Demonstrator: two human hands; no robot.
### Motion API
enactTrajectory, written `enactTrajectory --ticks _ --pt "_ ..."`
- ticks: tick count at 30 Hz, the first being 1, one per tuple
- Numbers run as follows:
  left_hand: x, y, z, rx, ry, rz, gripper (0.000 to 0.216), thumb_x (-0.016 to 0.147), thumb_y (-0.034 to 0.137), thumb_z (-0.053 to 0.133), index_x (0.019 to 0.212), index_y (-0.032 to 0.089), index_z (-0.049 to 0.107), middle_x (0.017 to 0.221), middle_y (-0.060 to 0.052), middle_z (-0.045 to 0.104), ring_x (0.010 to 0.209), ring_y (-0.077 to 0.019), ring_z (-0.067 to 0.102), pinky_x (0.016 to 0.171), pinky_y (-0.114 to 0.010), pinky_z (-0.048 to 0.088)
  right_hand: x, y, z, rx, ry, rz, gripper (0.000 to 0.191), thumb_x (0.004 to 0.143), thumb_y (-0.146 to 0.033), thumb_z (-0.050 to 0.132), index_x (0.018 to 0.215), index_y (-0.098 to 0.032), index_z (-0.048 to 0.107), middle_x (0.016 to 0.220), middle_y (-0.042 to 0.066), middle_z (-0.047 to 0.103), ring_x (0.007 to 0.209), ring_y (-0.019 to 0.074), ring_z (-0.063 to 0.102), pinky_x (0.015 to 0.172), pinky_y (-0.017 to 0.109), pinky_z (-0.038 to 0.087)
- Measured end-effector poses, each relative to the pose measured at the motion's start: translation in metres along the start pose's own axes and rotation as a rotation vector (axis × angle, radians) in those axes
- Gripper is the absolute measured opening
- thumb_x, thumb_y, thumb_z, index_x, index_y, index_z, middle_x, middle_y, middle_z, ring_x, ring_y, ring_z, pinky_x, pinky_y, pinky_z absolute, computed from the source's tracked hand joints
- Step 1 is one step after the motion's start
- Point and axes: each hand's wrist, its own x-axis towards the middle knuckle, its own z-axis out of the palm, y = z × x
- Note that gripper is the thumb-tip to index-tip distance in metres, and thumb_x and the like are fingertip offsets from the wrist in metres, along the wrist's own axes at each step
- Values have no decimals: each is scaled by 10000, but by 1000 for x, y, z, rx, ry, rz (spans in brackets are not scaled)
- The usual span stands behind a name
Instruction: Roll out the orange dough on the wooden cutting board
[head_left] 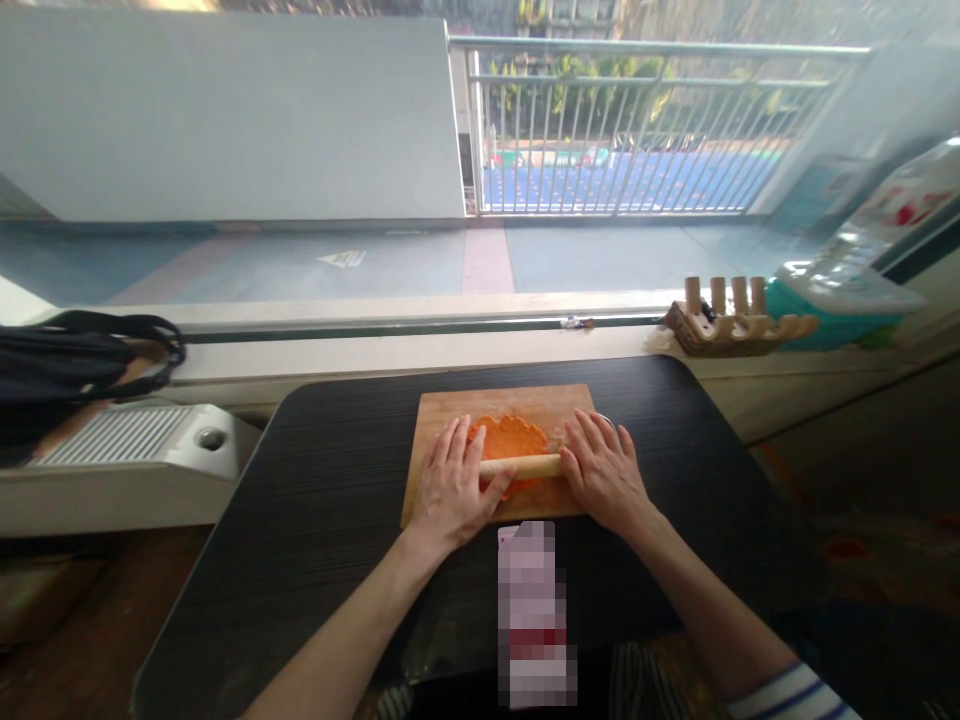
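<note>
A wooden rolling pin [529, 466] lies crosswise over a flat sheet of orange dough [510, 436] with an uneven, wavy edge. The dough rests on a wooden cutting board [439, 408]. My left hand [454, 485] grips the left end of the pin, its thumb along the near side. At the right end, my right hand [604, 470] is over the pin with its fingers pointing forward. Both hands hide the pin's ends. Part of a thin shiny rim shows behind my right fingers; what it belongs to is hidden.
The board sits on a black table [315, 520]. A pixelated pinkish item [529, 610] lies nearer to me. Beyond the table is a windowsill with a wooden rack [739, 325] and a teal box [840, 305]. At left are a white radiator [187, 445] and a dark bag [60, 365].
</note>
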Motion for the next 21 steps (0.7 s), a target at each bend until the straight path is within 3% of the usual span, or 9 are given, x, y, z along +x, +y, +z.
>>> enactTrajectory --ticks 10,18,21 --pt "49 -7 5 19 -155 -216 726 922 619 201 1356 110 483 1414 -175 469 1332 -294 406 1093 -444 328 58 0 2 34 -73 81 428 961 -344 278 1290 -252 535 1455 95 441 1360 255 341 1069 574 248" --pt "29 -1 3 37 -54 -115 682 932 562 250 1333 72 504 1421 -206 447 1345 -313 381 1112 -478 280 27 -1 0 24 -46 32 425 973 -352 262 1266 -237 547 1444 85 458 1353 236 344 1094 529 219" --pt "34 -1 5 32 -62 -149 677 933 567 237 1332 93 508 1415 -194 461 1340 -305 388 1107 -473 285 32 0 1 29 -57 51 426 971 -344 259 1276 -241 538 1440 77 463 1345 230 354 1096 523 222"
